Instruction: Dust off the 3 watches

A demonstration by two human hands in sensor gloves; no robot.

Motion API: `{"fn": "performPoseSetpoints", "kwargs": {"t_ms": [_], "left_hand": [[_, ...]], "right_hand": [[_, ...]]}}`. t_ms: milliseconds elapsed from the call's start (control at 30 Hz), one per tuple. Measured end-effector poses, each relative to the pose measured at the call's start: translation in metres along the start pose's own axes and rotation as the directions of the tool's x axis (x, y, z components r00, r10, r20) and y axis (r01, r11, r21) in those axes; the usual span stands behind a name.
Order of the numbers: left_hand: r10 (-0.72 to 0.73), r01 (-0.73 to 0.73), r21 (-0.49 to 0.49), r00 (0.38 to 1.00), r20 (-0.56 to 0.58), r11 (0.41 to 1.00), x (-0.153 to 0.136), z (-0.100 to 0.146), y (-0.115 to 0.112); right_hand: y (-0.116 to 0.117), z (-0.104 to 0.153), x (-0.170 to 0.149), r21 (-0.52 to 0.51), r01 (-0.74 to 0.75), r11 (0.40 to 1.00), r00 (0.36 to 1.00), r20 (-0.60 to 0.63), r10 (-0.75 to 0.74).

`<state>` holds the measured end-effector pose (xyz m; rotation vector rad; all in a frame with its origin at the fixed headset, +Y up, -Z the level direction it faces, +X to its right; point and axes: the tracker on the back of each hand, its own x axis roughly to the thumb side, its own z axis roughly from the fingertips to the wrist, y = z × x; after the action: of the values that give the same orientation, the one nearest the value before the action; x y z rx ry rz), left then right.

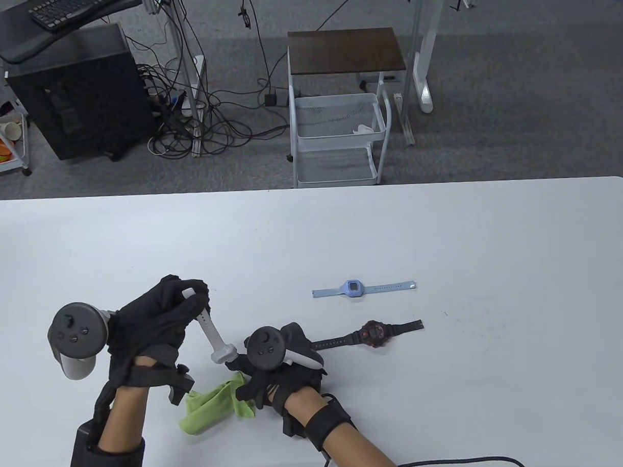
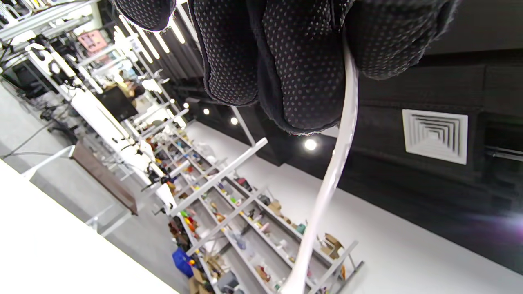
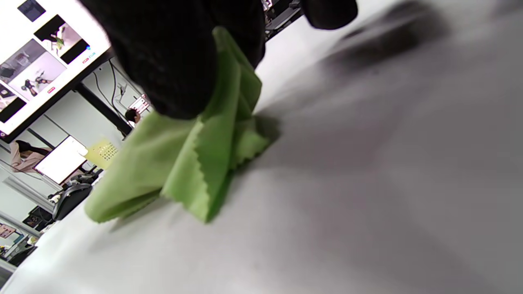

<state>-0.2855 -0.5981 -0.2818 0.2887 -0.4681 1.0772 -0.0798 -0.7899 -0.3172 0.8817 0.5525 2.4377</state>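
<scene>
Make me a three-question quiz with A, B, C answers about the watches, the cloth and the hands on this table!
1. Where does the small light-blue watch lie?
A. In the white wire cart
B. Flat on the white table, behind the black-and-red watch
C. In the left hand

2. What colour is the crumpled cloth?
A. Green
B. Orange
C. Pink

3. What is the left hand doing?
A. Resting flat and empty
B. Holding the cloth
C. Holding the white watch by its strap, raised off the table

Answers: 1 B, the table view shows it on the tabletop beyond the black-and-red one. 2 A, it looks green in the grip of the right hand. 3 C, gloved fingers curl round the strap's upper end.
</scene>
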Motion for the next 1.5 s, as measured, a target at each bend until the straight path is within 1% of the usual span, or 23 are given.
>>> {"fn": "performPoseSetpoints", "kwargs": {"t_ms": [133, 267, 467, 633, 767, 833, 933, 1033, 1100, 1200, 1267, 1367, 1433, 1500], "left_hand": [[0.004, -0.004, -0.006, 1.000, 0.002, 1.000, -0.001, 0.000, -0.001], [0.008, -0.008, -0.015, 1.000, 0.003, 1.000, -0.001, -0.001, -0.003], [0.062, -0.062, -0.025, 0.998, -0.001, 0.998, -0.001, -0.001, -0.006], [0.086, -0.086, -0.028, 0.996, 0.001, 0.996, 0.001, -0.001, -0.007], [0.103, -0.103, -0.037, 0.995, 0.003, 0.994, 0.002, -0.001, -0.009], [0.114, -0.114, -0.049, 0.993, 0.001, 0.992, 0.003, -0.001, -0.011], [0.130, -0.130, -0.060, 0.992, 0.000, 0.990, 0.003, -0.001, -0.014], [0.158, -0.158, -0.069, 0.987, -0.003, 0.985, 0.004, -0.001, -0.015], [0.206, -0.206, -0.085, 0.978, -0.009, 0.975, 0.004, -0.001, -0.017], [0.244, -0.244, -0.098, 0.970, -0.013, 0.965, 0.006, -0.001, -0.020], [0.254, -0.254, -0.116, 0.967, -0.020, 0.960, 0.006, -0.001, -0.022], [0.252, -0.253, -0.116, 0.967, -0.023, 0.960, 0.005, -0.001, -0.023], [0.249, -0.251, -0.113, 0.968, -0.036, 0.961, 0.002, -0.002, -0.023], [0.251, -0.256, -0.107, 0.966, -0.054, 0.961, -0.003, -0.002, -0.022]], "right_hand": [[0.000, -0.001, 0.001, -0.008, -0.010, 1.000, 1.000, -0.004, 0.010], [-0.002, 0.003, 0.000, -0.055, 0.006, 0.998, 1.000, 0.023, -0.004], [-0.012, 0.015, -0.007, -0.143, 0.105, 0.984, 0.993, 0.071, -0.096], [-0.022, 0.026, -0.021, -0.196, 0.182, 0.964, 0.983, 0.065, -0.173], [-0.033, 0.036, -0.031, -0.273, 0.265, 0.925, 0.964, 0.087, -0.250], [-0.040, 0.042, -0.034, -0.320, 0.308, 0.896, 0.951, 0.113, -0.287], [-0.049, 0.049, -0.036, -0.378, 0.343, 0.860, 0.939, 0.149, -0.309], [-0.055, 0.055, -0.037, -0.408, 0.365, 0.837, 0.931, 0.170, -0.323], [-0.057, 0.059, -0.038, -0.429, 0.383, 0.818, 0.924, 0.186, -0.335], [-0.060, 0.063, -0.040, -0.442, 0.416, 0.795, 0.909, 0.213, -0.358], [-0.062, 0.065, -0.040, -0.445, 0.451, 0.774, 0.892, 0.247, -0.378], [-0.064, 0.067, -0.040, -0.443, 0.499, 0.745, 0.865, 0.297, -0.403], [-0.065, 0.068, -0.040, -0.427, 0.552, 0.716, 0.830, 0.359, -0.426], [-0.067, 0.069, -0.039, -0.434, 0.582, 0.688, 0.809, 0.391, -0.439]]}}
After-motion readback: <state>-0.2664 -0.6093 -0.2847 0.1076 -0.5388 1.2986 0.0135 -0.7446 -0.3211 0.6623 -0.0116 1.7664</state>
